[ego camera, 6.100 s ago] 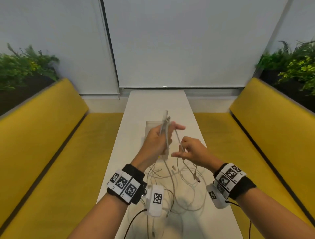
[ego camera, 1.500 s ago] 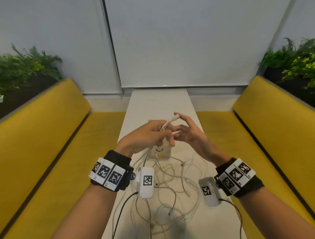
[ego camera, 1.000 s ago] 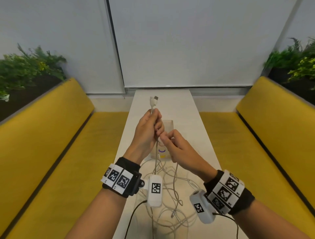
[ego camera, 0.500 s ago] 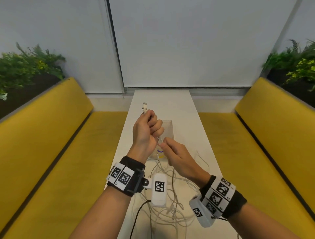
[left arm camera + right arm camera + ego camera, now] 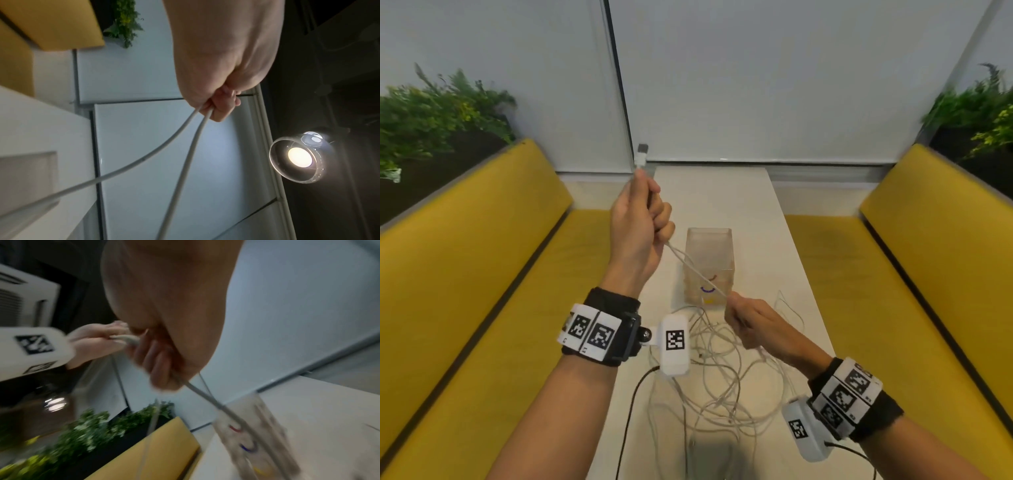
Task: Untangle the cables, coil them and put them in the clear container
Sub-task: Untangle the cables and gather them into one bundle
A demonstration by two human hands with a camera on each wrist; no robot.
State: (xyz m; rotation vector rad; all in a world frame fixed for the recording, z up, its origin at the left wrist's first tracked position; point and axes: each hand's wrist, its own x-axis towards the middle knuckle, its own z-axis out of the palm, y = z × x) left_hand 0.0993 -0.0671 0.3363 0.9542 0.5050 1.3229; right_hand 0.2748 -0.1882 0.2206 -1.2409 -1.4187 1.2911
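1. a loose tangle of thin white cables (image 5: 722, 387) is lying on the long white table (image 5: 767, 219), nearest the person, between the two forearms.
2. the right hand (image 5: 753, 322) is hovering just above that pile, its fingers curling around a white cable strand (image 5: 695, 269) that is running taut up to the other hand.
3. the tall clear plastic container (image 5: 709, 253) is standing upright on the table just beyond the tangle, behind the strand.
4. the left hand (image 5: 637, 226) is raised higher and farther, fist closing on the same strand, with the white usb plug (image 5: 642, 156) sticking up above it.
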